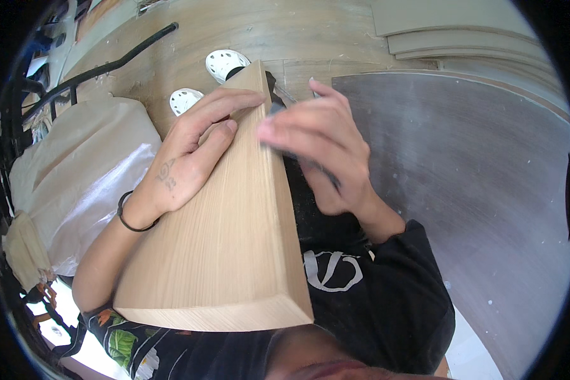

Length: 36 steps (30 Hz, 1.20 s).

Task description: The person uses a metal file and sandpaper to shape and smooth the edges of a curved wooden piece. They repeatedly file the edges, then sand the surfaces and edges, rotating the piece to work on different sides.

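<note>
A pale wood-grain board [215,253] with a curved end slants up across my lap, its narrow edge facing right. My left hand [193,145] grips it from above, thumb on the face and curved fingertips reaching the far part of the right edge. My right hand [332,145], blurred, has its fingers closed on a dark tool [332,180] against that edge; the tool's shape is mostly hidden behind the hand and by blur.
A large grey curved panel [468,215] lies to the right, below stacked pale boards [456,41]. At left are a crumpled light covering [76,177] and a black metal frame [126,57]. White perforated clogs [225,62] show beyond the board, on a wood-look floor [278,31].
</note>
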Tool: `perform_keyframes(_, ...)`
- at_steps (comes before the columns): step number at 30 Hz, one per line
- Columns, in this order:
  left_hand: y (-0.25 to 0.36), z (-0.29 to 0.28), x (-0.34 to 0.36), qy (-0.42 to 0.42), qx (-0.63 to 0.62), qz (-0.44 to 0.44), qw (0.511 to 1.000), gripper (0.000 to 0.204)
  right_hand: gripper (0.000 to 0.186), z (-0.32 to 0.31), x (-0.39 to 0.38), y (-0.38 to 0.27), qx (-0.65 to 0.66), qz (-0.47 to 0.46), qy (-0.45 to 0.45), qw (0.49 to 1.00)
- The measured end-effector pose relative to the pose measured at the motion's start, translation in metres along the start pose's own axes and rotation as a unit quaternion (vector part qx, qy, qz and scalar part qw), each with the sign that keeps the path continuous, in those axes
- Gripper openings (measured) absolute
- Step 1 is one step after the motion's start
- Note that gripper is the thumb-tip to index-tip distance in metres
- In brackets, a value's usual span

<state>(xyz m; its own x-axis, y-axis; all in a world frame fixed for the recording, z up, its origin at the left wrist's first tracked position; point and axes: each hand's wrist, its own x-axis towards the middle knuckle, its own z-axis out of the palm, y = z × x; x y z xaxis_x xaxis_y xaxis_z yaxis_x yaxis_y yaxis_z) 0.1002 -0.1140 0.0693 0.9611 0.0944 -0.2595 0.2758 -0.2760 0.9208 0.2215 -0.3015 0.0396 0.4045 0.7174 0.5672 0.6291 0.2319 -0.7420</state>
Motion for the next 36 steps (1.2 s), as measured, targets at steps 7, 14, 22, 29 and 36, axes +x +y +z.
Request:
perform_keyframes(7, -0.007, -0.004, 0.003, -0.037, 0.006, 0.006, 0.999, 0.040, 0.055, 0.001, -0.001, -0.012, 0.008, 0.019, -0.007, 1.000)
perform_keyframes(14, -0.010, 0.002, 0.006, -0.059, 0.001, -0.025, 0.998, 0.051, 0.026, -0.012, 0.005, -0.022, 0.020, 0.003, -0.040, 0.999)
perform_keyframes(22, -0.041, -0.008, 0.041, -0.181, -0.168, -0.166, 0.955, 0.079, 0.036, -0.003, -0.009, 0.011, -0.006, 0.053, -0.001, 0.999)
perform_keyframes(29, -0.065, 0.000, 0.054, -0.124, -0.152, -0.225, 0.954, 0.086, 0.035, -0.001, -0.023, 0.036, 0.018, 0.106, -0.031, 0.994)
perform_keyframes(36, -0.081, 0.003, 0.058, -0.108, -0.161, -0.208, 0.959, 0.074, 0.041, 0.023, -0.028, 0.073, 0.062, 0.135, -0.058, 0.987)
